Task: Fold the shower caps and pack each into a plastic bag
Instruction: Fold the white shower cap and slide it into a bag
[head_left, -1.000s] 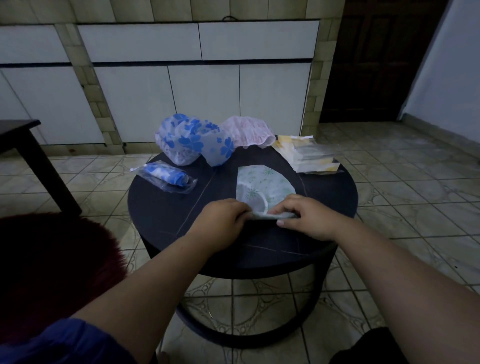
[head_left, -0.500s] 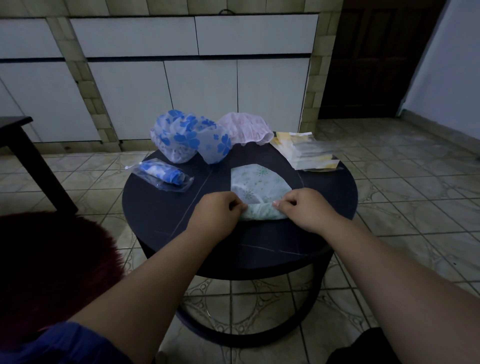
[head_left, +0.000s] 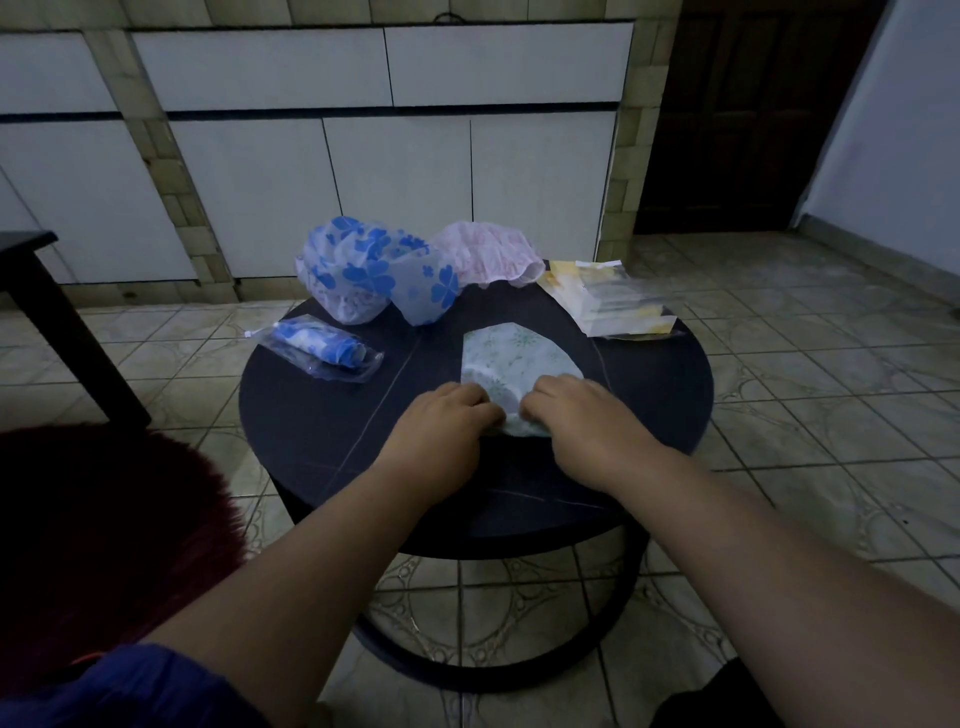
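Observation:
A pale green flowered shower cap (head_left: 511, 358) lies flattened on the round dark table (head_left: 322, 447), its near edge rolled up. My left hand (head_left: 449, 421) and my right hand (head_left: 576, 415) sit side by side on that rolled edge, fingers curled round it. At the back left are blue-flowered shower caps (head_left: 371, 273), with a pink shower cap (head_left: 485, 252) beside them. A packed blue cap in a clear plastic bag (head_left: 324, 351) lies at the table's left. A stack of empty plastic bags (head_left: 610, 304) lies at the back right.
A dark red furry seat (head_left: 104, 530) is close at my left. A dark table leg (head_left: 57, 322) stands on the tiled floor further left. White cabinets (head_left: 395, 176) line the wall behind the table.
Both hands have rolled the cap's near edge further away from me, and they have come closer together. Less of the flat cap shows beyond the fingers.

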